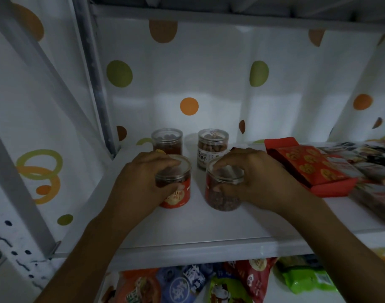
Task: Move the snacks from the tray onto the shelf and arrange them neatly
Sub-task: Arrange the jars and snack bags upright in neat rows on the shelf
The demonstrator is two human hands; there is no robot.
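left hand (141,182), fingers (161,162) curled round the red-label jar (179,194); right hand (257,178) likewise round the dark-filled jar (224,203). both jars upright on the shelf (198,228), just before the rear jars (167,141).

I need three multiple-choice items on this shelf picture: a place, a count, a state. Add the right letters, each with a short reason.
1. Where does the red packet lie? A right of the jars; B left of them; C on a jar.
2. How many jars stand on the shelf? A two; B four; C six.
3. What does the left hand do? A hangs free; B grips the front left jar; C waves.
Key: 1 A, it lies to their right; 2 B, two behind, two in front; 3 B, fingers curl round it.
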